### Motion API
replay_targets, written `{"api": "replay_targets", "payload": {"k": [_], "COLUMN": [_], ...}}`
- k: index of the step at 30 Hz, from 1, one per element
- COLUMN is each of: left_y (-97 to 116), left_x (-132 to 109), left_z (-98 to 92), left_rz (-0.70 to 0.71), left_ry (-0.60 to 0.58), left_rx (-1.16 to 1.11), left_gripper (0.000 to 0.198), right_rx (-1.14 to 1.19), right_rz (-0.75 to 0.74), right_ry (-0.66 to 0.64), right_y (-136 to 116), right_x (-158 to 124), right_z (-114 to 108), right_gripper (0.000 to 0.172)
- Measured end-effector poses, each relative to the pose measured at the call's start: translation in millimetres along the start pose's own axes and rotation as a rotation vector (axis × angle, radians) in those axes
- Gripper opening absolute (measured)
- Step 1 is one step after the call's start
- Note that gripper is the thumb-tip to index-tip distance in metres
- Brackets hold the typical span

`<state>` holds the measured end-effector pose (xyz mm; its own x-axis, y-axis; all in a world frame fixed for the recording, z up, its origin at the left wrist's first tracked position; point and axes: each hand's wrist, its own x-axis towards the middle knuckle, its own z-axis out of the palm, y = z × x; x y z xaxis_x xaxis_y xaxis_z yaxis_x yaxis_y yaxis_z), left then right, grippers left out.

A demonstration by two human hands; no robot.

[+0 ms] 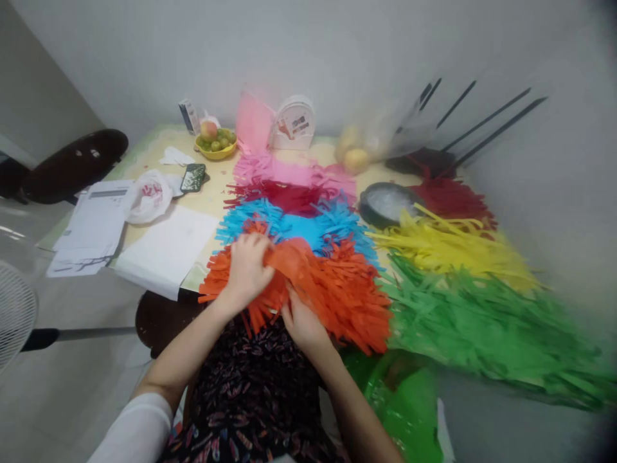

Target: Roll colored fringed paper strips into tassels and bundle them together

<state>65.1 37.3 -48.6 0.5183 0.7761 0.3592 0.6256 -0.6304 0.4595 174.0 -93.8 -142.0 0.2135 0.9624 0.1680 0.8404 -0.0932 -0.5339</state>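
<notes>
At the near edge of the table [209, 199], the orange fringe [347, 296] lies directly under both hands, its long axis running left to right along that edge, its front strands hanging over toward the lap; the left hand [250, 267] is curled over the band left of its middle, fingers bent and seemingly closed on the paper; the right hand [301, 321] reaches in from the near side at the band's lower edge, fingers partly bent, but the tips go behind the paper and I cannot tell how firmly they grip; the right hand is nearer the longer fringed end.

Beyond it, toward the far edge, lie blue fringe [301, 231], red fringe [289, 196] and pink fringe [294, 172], row behind row; along the right side, yellow fringe [448, 247] and green fringe [463, 315], the green reaching the near right corner; a dark bowl [371, 209] sits between the blue and the yellow.

Toward the left edge are papers [96, 218], a white bag [149, 196] and a phone [193, 178]; the far edge meets a pale wall [361, 51]; a fan [14, 315] stands off to the left.
</notes>
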Motion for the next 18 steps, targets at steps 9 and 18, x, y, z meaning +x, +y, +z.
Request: {"api": "replay_targets", "payload": {"k": [9, 18], "left_y": [-113, -30], "left_x": [88, 64], "left_z": [-141.6, -140.3], "left_rz": [-0.392, 0.116], "left_ry": [0.518, 0.272], "left_rx": [-0.492, 0.332], "left_gripper": [0.006, 0.009], "right_rx": [-0.222, 0.128], "right_rz": [-0.037, -0.264], "right_ry": [-0.121, 0.305], "right_y": [-8, -34], "right_x": [6, 18], "right_z": [-6, -66], "right_gripper": [0.039, 0.025]}}
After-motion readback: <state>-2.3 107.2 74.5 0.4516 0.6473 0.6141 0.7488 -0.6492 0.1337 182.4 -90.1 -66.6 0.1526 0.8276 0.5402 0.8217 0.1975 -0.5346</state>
